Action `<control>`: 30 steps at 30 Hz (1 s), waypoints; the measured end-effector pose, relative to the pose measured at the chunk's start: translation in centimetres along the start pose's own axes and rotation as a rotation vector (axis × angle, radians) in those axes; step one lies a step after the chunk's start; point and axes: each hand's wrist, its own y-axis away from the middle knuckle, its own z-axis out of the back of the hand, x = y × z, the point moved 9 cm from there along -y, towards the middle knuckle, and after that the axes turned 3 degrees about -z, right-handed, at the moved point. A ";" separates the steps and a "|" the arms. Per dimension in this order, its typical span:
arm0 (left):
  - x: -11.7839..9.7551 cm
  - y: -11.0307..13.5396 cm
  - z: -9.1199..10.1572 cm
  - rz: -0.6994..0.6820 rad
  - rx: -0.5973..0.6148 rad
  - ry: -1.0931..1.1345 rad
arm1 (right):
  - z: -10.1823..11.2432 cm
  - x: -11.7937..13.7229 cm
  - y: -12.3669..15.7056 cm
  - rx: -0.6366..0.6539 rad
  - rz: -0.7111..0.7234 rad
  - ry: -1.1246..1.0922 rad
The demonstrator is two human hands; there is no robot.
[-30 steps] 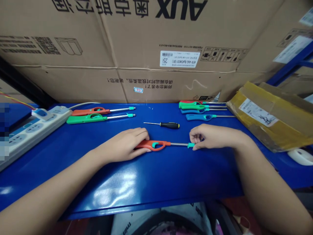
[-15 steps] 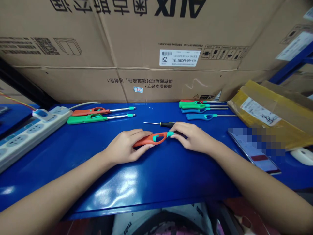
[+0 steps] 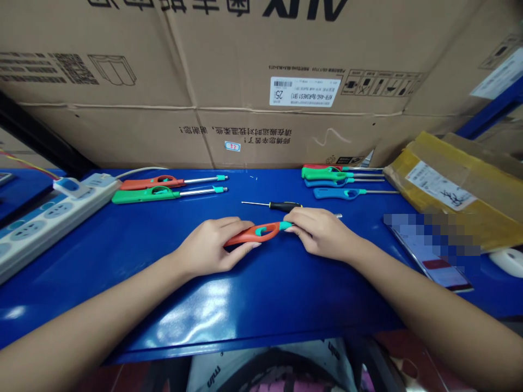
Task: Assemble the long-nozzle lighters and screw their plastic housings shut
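Left hand [image 3: 212, 245] and right hand [image 3: 324, 231] clamped on orange plastic lighter [image 3: 243, 236]
Teal plastic collar [image 3: 285, 225] has shifted left along it.

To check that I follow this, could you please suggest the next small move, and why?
I would probably ease the right hand back while the left hand steadies the held orange lighter, since the teal collar appears to sit against it and the right hand hides most of what lies beyond.

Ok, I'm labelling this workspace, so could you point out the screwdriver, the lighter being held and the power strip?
Screwdriver [image 3: 281, 206]: head view, on its black handle.
Held lighter [image 3: 245, 235]: head view, on its orange handle.
Power strip [image 3: 47, 220]: head view, on its white top.
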 end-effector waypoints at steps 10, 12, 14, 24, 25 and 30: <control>0.4 -0.2 -0.3 0.045 0.022 0.001 | -0.3 -0.6 -0.6 0.122 -0.131 -0.013; 0.6 -0.4 -0.5 0.076 0.040 -0.005 | -0.4 -0.7 -0.8 0.172 -0.172 -0.021; 0.9 -0.5 -0.7 0.103 0.052 0.004 | -0.3 -1.0 -0.8 0.187 -0.198 -0.012; 3.5 -0.5 -1.4 0.302 0.230 -0.163 | 1.5 -4.0 -0.6 0.011 -0.230 0.014; 3.4 -0.5 -1.5 0.295 0.236 -0.167 | 1.7 -3.5 -0.8 0.010 -0.204 0.049; 2.1 -0.6 -2.4 0.217 0.217 -0.135 | 0.5 0.7 -1.5 0.072 -0.043 0.123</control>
